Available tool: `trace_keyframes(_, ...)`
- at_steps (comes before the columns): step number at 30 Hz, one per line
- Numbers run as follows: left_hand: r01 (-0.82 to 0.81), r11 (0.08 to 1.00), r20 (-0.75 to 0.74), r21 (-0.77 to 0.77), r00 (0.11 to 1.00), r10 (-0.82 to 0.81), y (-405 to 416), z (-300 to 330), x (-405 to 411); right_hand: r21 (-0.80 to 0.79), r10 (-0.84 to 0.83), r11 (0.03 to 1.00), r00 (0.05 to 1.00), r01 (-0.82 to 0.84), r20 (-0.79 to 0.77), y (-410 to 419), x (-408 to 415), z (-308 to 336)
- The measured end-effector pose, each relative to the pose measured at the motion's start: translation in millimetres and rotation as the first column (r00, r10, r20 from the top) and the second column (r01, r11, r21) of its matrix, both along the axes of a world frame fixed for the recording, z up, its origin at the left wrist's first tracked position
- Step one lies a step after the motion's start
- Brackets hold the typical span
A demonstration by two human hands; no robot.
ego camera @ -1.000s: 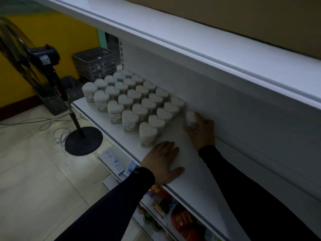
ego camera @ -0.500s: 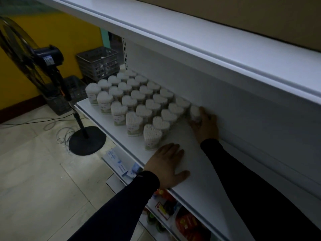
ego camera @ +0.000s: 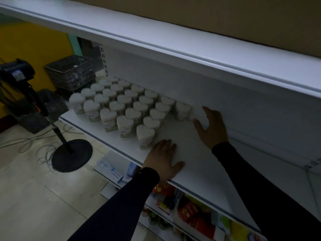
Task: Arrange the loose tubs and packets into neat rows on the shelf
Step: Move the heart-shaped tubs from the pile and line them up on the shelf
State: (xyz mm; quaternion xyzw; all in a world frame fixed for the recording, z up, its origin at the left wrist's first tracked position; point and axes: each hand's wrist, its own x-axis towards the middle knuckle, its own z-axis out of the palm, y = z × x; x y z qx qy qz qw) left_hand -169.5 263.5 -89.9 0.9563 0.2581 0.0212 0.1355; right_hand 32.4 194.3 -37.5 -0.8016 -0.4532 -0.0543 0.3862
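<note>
**A:** Tubs first: where do they sit against your fingers?

**B:** Your right hand lies at the back of the shelf, near the rear panel, at about 2 o'clock from your left hand. The last tub of the back row stands just off the right fingertips, at their 10 o'clock. Thumb and index finger are spread wide, with something pale and blurred between them; you cannot tell from this view whether it is another tub or whether the fingers actually touch it.

**A:** And the left?

**B:** Flat on the bare shelf board, palm down, fingers straight and close together, thumb out to the side. The front corner tub stands at 11 o'clock from those fingertips, just beside them; contact is not clear.

**A:** How do the tubs look?

**B:** Heart-shaped, clear-walled, packed with white contents, each with a pale label low on the side. They stand upright in diagonal rows, running from the corner tub back toward 10 o'clock, where the block ends at the shelf's far end. The rows look tight, tub against tub.

**A:** Anything around you?

**B:** At 9 o'clock a pedestal fan stands on the floor, with dark crates behind it. Below your shelf, at 6 o'clock, red and yellow packets lie on a lower tier.
</note>
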Motion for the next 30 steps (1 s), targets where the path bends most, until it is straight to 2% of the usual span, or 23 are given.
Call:
trace_keyframes(4,0.01,0.999,0.015,-0.042,1.0,-0.009,0.8,1.0,-1.5,-0.048,-0.021,0.999,0.997,0.024,0.07,-63.4,-20.9,6.4)
trace_keyframes(7,0.042,0.997,0.046,-0.057,0.998,-0.039,0.3,3.6,-2.0,-0.126,-0.143,0.98,0.984,0.156,0.105,-114.4,-35.4,3.9)
trace_keyframes(11,0.218,0.974,0.114,-0.061,0.971,-0.21,-9.2,23.8,1.9,-0.224,-0.289,0.926,0.952,0.304,0.097,-177.6,-55.8,7.3)
trace_keyframes(14,0.362,0.932,0.242,-0.021,0.906,-0.347,-32.9,52.7,9.7,-0.217,-0.373,0.892,0.916,0.398,0.148,-218.9,-65.8,12.2)
trace_keyframes(16,0.45,0.892,0.354,0.041,0.828,-0.434,-55.0,72.1,17.6,-0.217,-0.417,0.872,0.898,0.439,0.144,-245.1,-71.4,16.5)
trace_keyframes(20,0.535,0.829,0.488,0.164,0.686,-0.54,-110.6,100.4,40.5,-0.193,-0.493,0.839,0.861,0.509,0.128,-301.5,-78.7,20.1)
trace_keyframes(30,0.65,0.733,0.494,0.201,0.579,-0.649,-283.3,115.7,101.2,-0.15,-0.566,0.799,0.812,0.583,0.14,-491.6,-63.2,23.0)
